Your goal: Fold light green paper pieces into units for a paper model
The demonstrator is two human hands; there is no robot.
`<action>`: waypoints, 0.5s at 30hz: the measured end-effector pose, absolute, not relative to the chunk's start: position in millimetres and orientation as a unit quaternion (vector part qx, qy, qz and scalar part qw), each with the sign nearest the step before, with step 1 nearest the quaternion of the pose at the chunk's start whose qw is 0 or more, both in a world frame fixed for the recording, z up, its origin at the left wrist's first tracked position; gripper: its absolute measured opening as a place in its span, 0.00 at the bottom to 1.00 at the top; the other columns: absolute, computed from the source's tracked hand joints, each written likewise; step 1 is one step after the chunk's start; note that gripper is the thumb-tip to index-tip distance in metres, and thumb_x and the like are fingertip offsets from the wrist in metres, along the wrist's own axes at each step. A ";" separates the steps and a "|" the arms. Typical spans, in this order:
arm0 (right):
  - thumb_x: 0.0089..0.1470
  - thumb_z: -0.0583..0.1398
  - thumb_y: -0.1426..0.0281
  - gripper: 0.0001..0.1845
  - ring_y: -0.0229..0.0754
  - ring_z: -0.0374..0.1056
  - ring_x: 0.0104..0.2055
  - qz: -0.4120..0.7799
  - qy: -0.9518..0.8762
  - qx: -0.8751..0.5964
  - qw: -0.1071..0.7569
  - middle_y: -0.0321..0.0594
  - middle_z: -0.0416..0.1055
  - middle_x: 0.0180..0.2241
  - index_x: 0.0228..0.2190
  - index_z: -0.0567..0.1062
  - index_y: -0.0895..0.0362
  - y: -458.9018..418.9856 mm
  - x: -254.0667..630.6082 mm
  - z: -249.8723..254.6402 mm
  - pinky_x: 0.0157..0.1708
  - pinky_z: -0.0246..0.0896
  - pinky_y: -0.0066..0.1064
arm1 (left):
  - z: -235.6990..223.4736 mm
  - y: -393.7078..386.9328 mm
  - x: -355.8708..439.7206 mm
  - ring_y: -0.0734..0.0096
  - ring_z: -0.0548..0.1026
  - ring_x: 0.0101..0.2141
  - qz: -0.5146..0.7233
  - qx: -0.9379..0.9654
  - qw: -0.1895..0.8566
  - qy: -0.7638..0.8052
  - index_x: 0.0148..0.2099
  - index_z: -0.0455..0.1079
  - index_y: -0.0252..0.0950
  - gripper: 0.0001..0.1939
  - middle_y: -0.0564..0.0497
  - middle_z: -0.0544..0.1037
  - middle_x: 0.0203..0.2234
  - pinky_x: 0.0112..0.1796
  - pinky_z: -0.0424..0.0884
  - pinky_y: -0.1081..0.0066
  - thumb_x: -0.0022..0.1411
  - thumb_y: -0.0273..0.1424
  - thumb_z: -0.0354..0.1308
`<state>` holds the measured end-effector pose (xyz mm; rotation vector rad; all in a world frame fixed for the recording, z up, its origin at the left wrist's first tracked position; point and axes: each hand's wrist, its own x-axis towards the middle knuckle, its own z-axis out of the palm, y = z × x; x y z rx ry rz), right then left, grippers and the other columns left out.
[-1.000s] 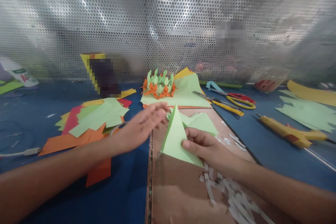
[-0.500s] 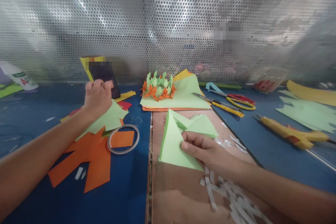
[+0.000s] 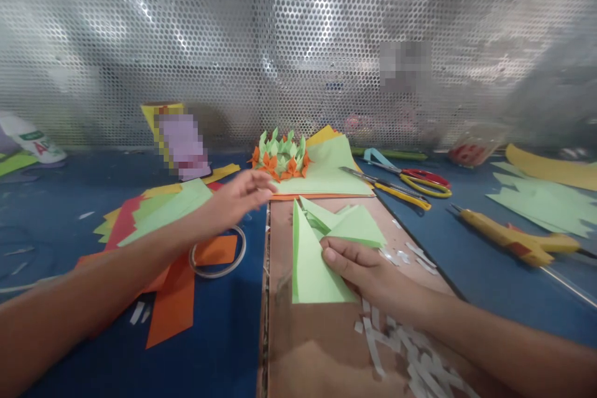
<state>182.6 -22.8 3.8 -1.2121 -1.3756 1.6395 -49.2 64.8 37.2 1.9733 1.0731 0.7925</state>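
My right hand [image 3: 354, 261] pinches a folded light green paper [image 3: 317, 273] between thumb and fingers, over the brown board [image 3: 303, 354]. The paper's layers stand partly apart at the top, with pointed flaps to the right. My left hand [image 3: 242, 199] hovers in the air left of that paper, holding nothing, its fingers loosely apart. A ring of folded green and orange paper [image 3: 283, 155] sits just beyond it, on a stack of paper sheets [image 3: 331, 174]. Below my left hand lies a roll of tape [image 3: 241, 255].
Left are orange paper pieces [image 3: 172, 311], a phone [image 3: 184, 143] with a lit screen and a white glue bottle [image 3: 35, 137]. Right lie a craft knife [image 3: 401, 194], scissors [image 3: 424, 180], a yellow glue gun [image 3: 508, 236] and cut green paper [image 3: 541, 199]. White paper strips [image 3: 429, 360] litter the board.
My left hand has moved from the phone rightward and down toward the folded green paper. The phone's screen went from dark to lit. My right hand keeps its pinch; the paper's left edge has shifted slightly.
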 end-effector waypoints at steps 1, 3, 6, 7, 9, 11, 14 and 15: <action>0.49 0.59 0.54 0.17 0.31 0.56 0.24 0.625 -0.530 -0.467 0.333 0.30 0.61 0.22 0.26 0.70 0.57 -23.2 182.3 5.0 0.24 0.55 0.21 | 37.2 51.0 -39.1 0.65 0.70 0.44 0.276 0.740 0.485 0.375 0.55 0.55 0.37 0.21 0.45 0.68 0.49 0.43 0.66 0.63 0.61 0.39 0.48; 0.51 0.58 0.56 0.15 0.33 0.60 0.28 0.630 -0.537 -0.459 0.323 0.31 0.65 0.25 0.29 0.72 0.56 -23.2 181.8 6.6 0.30 0.58 0.23 | 35.7 26.0 -25.0 0.65 0.68 0.47 0.227 0.690 0.622 0.292 0.56 0.55 0.40 0.23 0.45 0.67 0.51 0.46 0.65 0.64 0.60 0.38 0.51; 0.52 0.57 0.57 0.16 0.35 0.63 0.32 0.647 -0.542 -0.435 0.313 0.33 0.68 0.28 0.35 0.74 0.55 -21.4 181.6 5.1 0.34 0.59 0.24 | 30.9 4.8 -18.2 0.69 0.69 0.43 0.230 0.638 0.690 0.254 0.54 0.60 0.44 0.20 0.49 0.68 0.49 0.46 0.65 0.64 0.60 0.37 0.53; 0.53 0.57 0.57 0.16 0.34 0.63 0.31 0.647 -0.541 -0.436 0.313 0.33 0.68 0.27 0.36 0.74 0.55 -20.6 181.6 3.6 0.32 0.59 0.24 | 29.1 2.4 -18.2 0.70 0.70 0.41 0.244 0.620 0.697 0.264 0.53 0.62 0.44 0.18 0.50 0.69 0.47 0.45 0.65 0.65 0.60 0.36 0.53; 0.53 0.57 0.56 0.18 0.33 0.61 0.27 0.636 -0.539 -0.452 0.317 0.32 0.67 0.25 0.38 0.74 0.55 -19.2 181.9 0.3 0.25 0.57 0.22 | 25.6 1.9 -18.7 0.71 0.70 0.40 0.266 0.588 0.717 0.263 0.51 0.65 0.43 0.16 0.50 0.70 0.46 0.46 0.65 0.65 0.60 0.35 0.53; 0.52 0.57 0.55 0.19 0.33 0.60 0.26 0.629 -0.537 -0.462 0.321 0.33 0.67 0.25 0.41 0.74 0.53 -18.5 182.3 -1.8 0.22 0.55 0.22 | 22.5 3.8 -18.4 0.70 0.71 0.40 0.290 0.553 0.742 0.245 0.50 0.66 0.41 0.14 0.49 0.71 0.45 0.46 0.65 0.65 0.61 0.35 0.53; 0.52 0.57 0.56 0.20 0.35 0.62 0.28 0.633 -0.532 -0.459 0.325 0.34 0.69 0.26 0.43 0.74 0.52 -19.0 182.4 -1.7 0.25 0.58 0.24 | 18.7 5.6 -16.3 0.68 0.72 0.42 0.318 0.509 0.772 0.211 0.48 0.68 0.40 0.13 0.48 0.73 0.44 0.46 0.65 0.64 0.61 0.34 0.53; 0.52 0.58 0.56 0.20 0.35 0.63 0.28 0.638 -0.526 -0.461 0.323 0.34 0.70 0.26 0.43 0.74 0.52 -19.3 182.4 -1.2 0.25 0.58 0.25 | 17.7 5.7 -15.7 0.67 0.72 0.43 0.324 0.502 0.776 0.203 0.47 0.69 0.39 0.12 0.48 0.73 0.44 0.47 0.65 0.64 0.61 0.34 0.53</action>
